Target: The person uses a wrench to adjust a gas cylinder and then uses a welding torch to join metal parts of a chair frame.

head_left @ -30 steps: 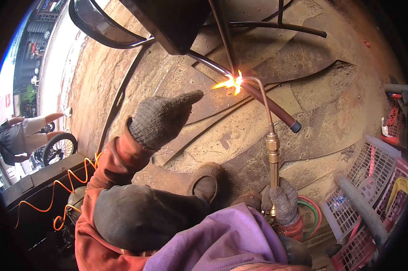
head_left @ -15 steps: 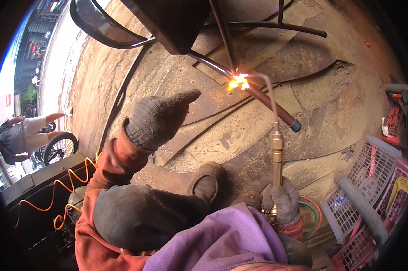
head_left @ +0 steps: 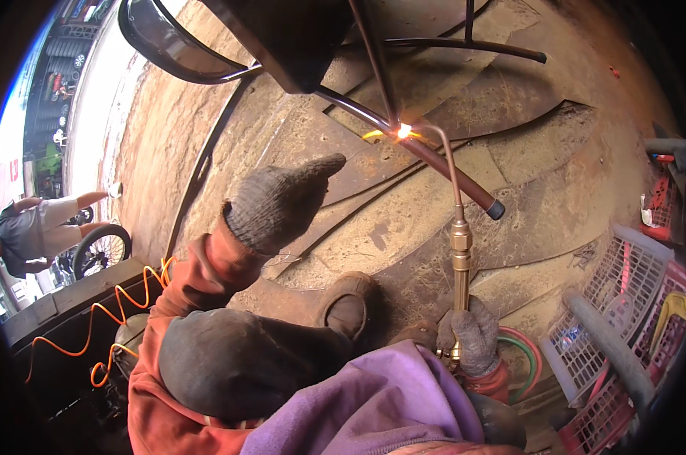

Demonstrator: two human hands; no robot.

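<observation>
My right hand (head_left: 473, 335), in a grey knit glove, is wrapped round the lower part of a brass gas torch (head_left: 461, 250). The torch stands nearly upright, and its thin copper neck curves left at the top. A bright flame (head_left: 404, 131) burns at its tip, where a slanting metal tube (head_left: 455, 173) meets the foot of an upright dark tube (head_left: 375, 61). My left hand (head_left: 278, 203), also gloved, is raised left of the joint with fingers stretched toward it, apart from the tubes. Nothing shows in it.
Black-capped tubing and a dark panel (head_left: 282, 38) belong to the metal frame ahead. Overlapping steel plates (head_left: 388, 227) cover the ground. Plastic baskets (head_left: 593, 334) with tools stand at right. Green and red hoses (head_left: 527, 356) lie near my right hand; an orange coiled hose (head_left: 119, 303) hangs left. A person (head_left: 36, 227) is far left.
The flame at the joint has shrunk to a smaller bright spot. The torch has shifted slightly left. My left hand has moved a little to the right.
</observation>
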